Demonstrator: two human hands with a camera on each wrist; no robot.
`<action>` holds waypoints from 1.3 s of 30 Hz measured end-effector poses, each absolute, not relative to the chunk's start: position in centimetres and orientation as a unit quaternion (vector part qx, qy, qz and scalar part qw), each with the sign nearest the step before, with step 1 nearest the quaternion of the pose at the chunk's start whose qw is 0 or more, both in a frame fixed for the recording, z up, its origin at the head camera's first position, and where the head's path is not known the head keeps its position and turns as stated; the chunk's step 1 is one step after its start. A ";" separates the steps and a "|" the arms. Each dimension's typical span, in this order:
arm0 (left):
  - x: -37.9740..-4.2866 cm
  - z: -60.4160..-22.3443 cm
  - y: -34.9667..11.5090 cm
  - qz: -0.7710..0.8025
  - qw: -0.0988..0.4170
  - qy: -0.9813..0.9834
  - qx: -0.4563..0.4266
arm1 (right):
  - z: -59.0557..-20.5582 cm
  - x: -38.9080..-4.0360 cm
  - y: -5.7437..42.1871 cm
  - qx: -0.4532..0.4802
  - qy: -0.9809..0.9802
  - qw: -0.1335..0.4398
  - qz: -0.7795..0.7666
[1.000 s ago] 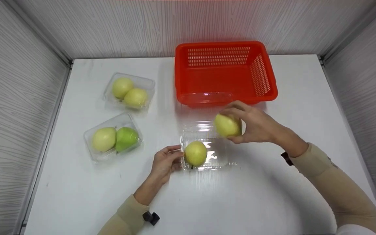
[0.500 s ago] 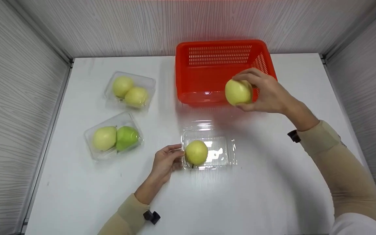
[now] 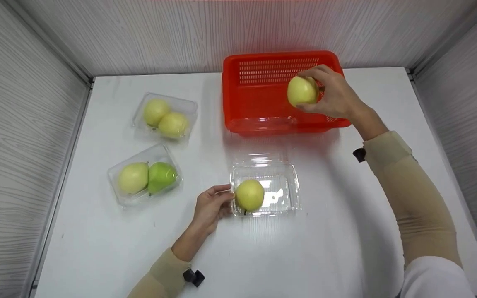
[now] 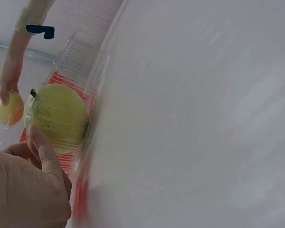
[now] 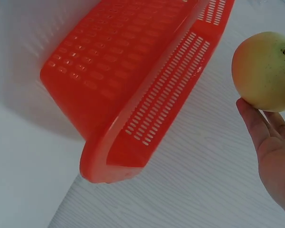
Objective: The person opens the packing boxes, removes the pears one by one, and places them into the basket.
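Note:
My right hand (image 3: 337, 94) grips a round yellow pear (image 3: 302, 91) between thumb and fingers, above the right part of the red basket (image 3: 227, 101). In the right wrist view the held pear (image 5: 263, 71) shows its stem end, apart from the basket wall. My left hand (image 3: 210, 210) pinches the left edge of an open clear plastic clamshell box (image 3: 282, 192); some fingertips are hidden. Inside that box, at its left side, lies another yellow pear (image 3: 249, 195). The left wrist view shows the thumb (image 4: 45, 149) lying along the box wall beside this pear.
Two closed clear boxes stand to the left. The far box (image 3: 185, 105) holds two yellow pears; the near box (image 3: 120, 165) holds one yellow and one green pear (image 3: 161, 177). Patterned panels (image 3: 160, 37) border the white table (image 3: 346, 256) at the back and sides.
My right hand has carried the pear away from me, from above the clear box to over the red basket. The left hand has stayed at the box's edge.

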State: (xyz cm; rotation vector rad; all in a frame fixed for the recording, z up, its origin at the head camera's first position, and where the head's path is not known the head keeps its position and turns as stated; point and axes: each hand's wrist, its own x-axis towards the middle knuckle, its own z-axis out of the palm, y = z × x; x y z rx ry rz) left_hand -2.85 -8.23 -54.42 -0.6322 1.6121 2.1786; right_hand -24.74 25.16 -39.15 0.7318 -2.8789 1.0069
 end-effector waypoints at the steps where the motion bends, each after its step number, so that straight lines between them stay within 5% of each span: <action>1: -2.8 -54.4 -8.2 0.770 0.179 0.570 -0.223 | -39.4 -25.1 25.1 0.226 -0.920 -0.001 0.322; 25: -2.8 -54.5 -8.1 0.776 0.172 0.563 -0.228 | -45.9 -29.2 25.3 0.136 -0.952 -0.135 0.238; 39: -2.8 -54.6 -8.3 0.769 0.183 0.570 -0.222 | -47.0 -29.5 27.4 0.135 -0.956 -0.155 0.208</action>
